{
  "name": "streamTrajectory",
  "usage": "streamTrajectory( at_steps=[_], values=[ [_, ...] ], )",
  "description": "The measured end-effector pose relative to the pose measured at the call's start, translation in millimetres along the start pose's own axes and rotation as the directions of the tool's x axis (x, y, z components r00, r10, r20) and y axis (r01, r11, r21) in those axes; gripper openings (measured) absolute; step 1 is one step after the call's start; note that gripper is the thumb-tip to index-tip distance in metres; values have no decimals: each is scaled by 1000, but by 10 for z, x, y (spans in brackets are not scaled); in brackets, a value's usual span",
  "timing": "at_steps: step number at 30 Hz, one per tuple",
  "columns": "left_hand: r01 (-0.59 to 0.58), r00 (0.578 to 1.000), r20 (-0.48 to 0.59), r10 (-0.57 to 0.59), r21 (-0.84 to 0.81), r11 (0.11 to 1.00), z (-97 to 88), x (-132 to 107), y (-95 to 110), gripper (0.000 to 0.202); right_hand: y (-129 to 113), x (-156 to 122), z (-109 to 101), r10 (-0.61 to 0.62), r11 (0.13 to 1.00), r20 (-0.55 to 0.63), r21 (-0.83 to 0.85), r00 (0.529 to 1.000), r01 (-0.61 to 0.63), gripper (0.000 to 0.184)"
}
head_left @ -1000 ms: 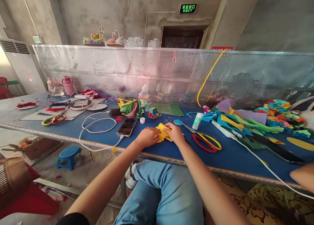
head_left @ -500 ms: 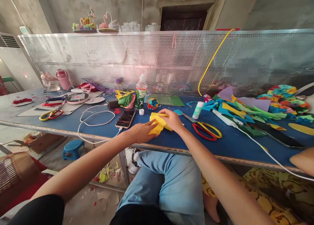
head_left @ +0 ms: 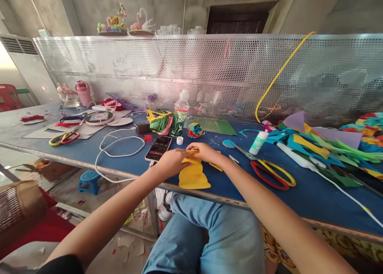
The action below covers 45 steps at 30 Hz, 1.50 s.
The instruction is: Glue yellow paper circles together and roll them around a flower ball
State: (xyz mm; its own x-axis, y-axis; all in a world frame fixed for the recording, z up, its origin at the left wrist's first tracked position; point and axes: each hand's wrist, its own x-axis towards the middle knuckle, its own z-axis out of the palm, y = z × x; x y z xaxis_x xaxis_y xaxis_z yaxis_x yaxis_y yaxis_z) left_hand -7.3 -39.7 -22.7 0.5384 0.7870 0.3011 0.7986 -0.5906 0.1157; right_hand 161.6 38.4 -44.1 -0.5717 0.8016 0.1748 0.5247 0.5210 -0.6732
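Both hands meet at a yellow paper sheet (head_left: pixel 194 177) near the table's front edge. Its wavy lower part hangs down toward me, flat over the blue top. My left hand (head_left: pixel 172 162) pinches its upper left side with bent fingers. Across from it, my right hand (head_left: pixel 206 152) grips the top edge between thumb and fingers. Another strip of yellow paper (head_left: pixel 216 166) shows under my right wrist. A phone (head_left: pixel 158 148) lies beside my left hand, close to a white bottle cap (head_left: pixel 179 140). Red-and-yellow-handled scissors (head_left: pixel 273 174) and a glue stick (head_left: pixel 259 142) are right of my right hand.
Behind my hands stand a green-labelled bottle (head_left: pixel 180 114) and a multicoloured ball (head_left: pixel 194 130). A white cable (head_left: pixel 119 148) loops at left near more scissors (head_left: pixel 64 138). Coloured paper strips (head_left: pixel 311 140) and a white glue gun (head_left: pixel 299 156) crowd the right. A perforated metal screen (head_left: pixel 143 74) closes off the back.
The yellow paper, bunched under both hands before, now spreads downward toward the table edge. Both hands have closed in together at its top. The camera view has shifted a little.
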Motion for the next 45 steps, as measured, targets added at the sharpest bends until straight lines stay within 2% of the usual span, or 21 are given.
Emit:
streamTrajectory(
  at_steps=[3, 5, 6, 8, 11, 13, 15, 16, 17, 18, 19, 21, 22, 24, 26, 30, 33, 36, 39, 41, 45],
  values=[
    [47, 995, 87, -45, -20, 999, 88, 69, -25, 22, -14, -72, -77, -1, 994, -94, -106, 996, -9, 37],
    [63, 994, 95, -61, -18, 998, 100, 102, -29, 23, -27, -148, -238, -39, 983, -197, -184, 980, 2, 35],
    [61, 994, 91, -59, -18, 998, 97, 118, -33, 25, -24, -194, -341, -86, 970, -280, -242, 956, 16, 31],
    [32, 995, 100, -29, -28, 999, 83, 153, -51, 27, 11, -303, -566, -167, 949, -482, -316, 860, 7, 25],
    [-57, 987, 145, 68, -73, 996, 65, 220, -102, 26, 139, -508, -882, -196, 940, -704, -333, 682, -74, 21],
    [-71, 983, 165, 86, -93, 993, 63, 273, -141, 23, 249, -666, -1054, -220, 925, -795, -354, 565, -138, 20],
    [-41, 985, 165, 56, -92, 995, 68, 324, -172, 21, 361, -829, -1201, -255, 905, -855, -376, 452, -199, 23],
    [-24, 986, 162, 39, -90, 996, 71, 344, -182, 22, 417, -910, -1268, -263, 896, -870, -380, 418, -229, 25],
    [-12, 987, 158, 26, -87, 996, 74, 361, -188, 25, 473, -986, -1330, -255, 883, -875, -384, 413, -269, 27],
    [-2, 988, 156, 15, -85, 996, 77, 373, -191, 28, 531, -1057, -1388, -226, 864, -864, -391, 450, -317, 29],
    [4, 988, 156, 8, -82, 997, 78, 381, -192, 29, 591, -1121, -1439, -174, 835, -833, -407, 525, -370, 30],
    [-1, 986, 167, 14, -76, 997, 81, 392, -191, 25, 707, -1228, -1507, -29, 745, -708, -486, 706, -456, 33],
    [-11, 984, 176, 24, -74, 997, 83, 396, -192, 22, 758, -1272, -1522, 44, 692, -633, -539, 773, -481, 37],
    [-36, 980, 191, 51, -77, 996, 87, 407, -197, 19, 830, -1345, -1514, 152, 582, -515, -643, 843, -498, 44],
    [-56, 978, 195, 71, -79, 995, 90, 421, -202, 18, 853, -1401, -1475, 184, 473, -464, -731, 867, -491, 49],
    [-91, 980, 173, 100, -59, 994, 100, 410, -154, 22, 825, -1454, -1407, 169, 285, -392, -859, 904, -426, 55],
    [-119, 984, 145, 107, 78, 990, 112, 335, -33, 28, 844, -1435, -1399, 230, 195, -333, -905, 914, -379, 62],
    [-72, 991, 120, 53, 160, 985, 128, 219, 113, 28, 918, -1378, -1402, 222, 167, -298, -926, 928, -337, 65],
    [23, 995, 96, -31, 75, 997, 167, 109, 186, 31, 989, -1298, -1403, 189, 197, -291, -925, 938, -326, 65],
    [51, 996, 77, -52, 12, 999, 211, 61, 179, 36, 1005, -1245, -1407, 158, 233, -302, -914, 940, -333, 66],
    [107, 994, 35, -106, -51, 993, 288, 13, 113, 44, 939, -1174, -1427, 84, 211, -354, -907, 932, -364, 60]
  ],
)
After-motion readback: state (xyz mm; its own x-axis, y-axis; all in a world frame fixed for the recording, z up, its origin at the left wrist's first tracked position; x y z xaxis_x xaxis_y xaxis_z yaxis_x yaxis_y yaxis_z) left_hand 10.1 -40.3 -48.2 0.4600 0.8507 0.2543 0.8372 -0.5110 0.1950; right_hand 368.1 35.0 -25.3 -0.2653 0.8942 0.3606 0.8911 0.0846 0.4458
